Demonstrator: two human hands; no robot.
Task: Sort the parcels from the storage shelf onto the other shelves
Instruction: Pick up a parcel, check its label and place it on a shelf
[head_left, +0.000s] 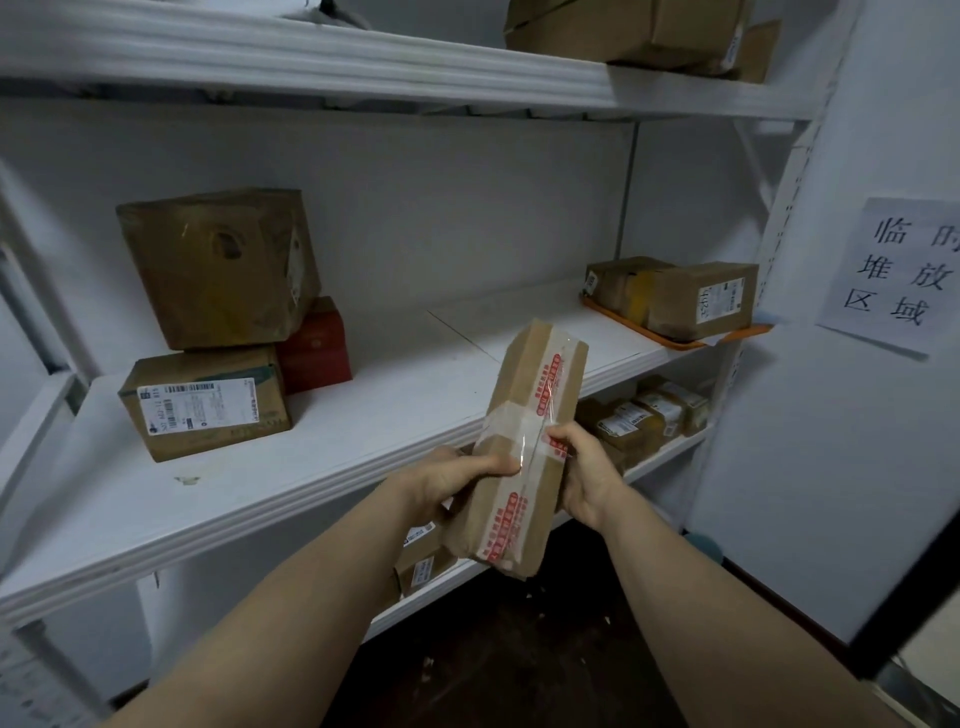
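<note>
parcel (524, 447), a long brown cardboard one bound with clear tape and red-printed tape, is held in the air by both hands, standing nearly upright and leaning a little to the right, just in front of the edge of the middle shelf (363, 441). left hand (457, 483) grips its left side near the middle, thumb laid across the taped front. right hand (587, 478) grips the right edge at the same height, fingers curled round it.

on the middle shelf to the left, a labelled box (208, 405) carries a large dented box (218, 265), which sits tilted on it. a red box (317, 345) stands just behind them, touching both. at the far right end of that shelf an orange tray (675, 340) holds two brown boxes (701, 299) side by side.

the lower shelf (670, 457) holds a cluster of small labelled parcels (644, 415), partly hidden by the hands. the top shelf (363, 67) bears another brown carton (623, 31). a paper sign (898, 270) with handwritten characters hangs on the white panel at right.
</note>
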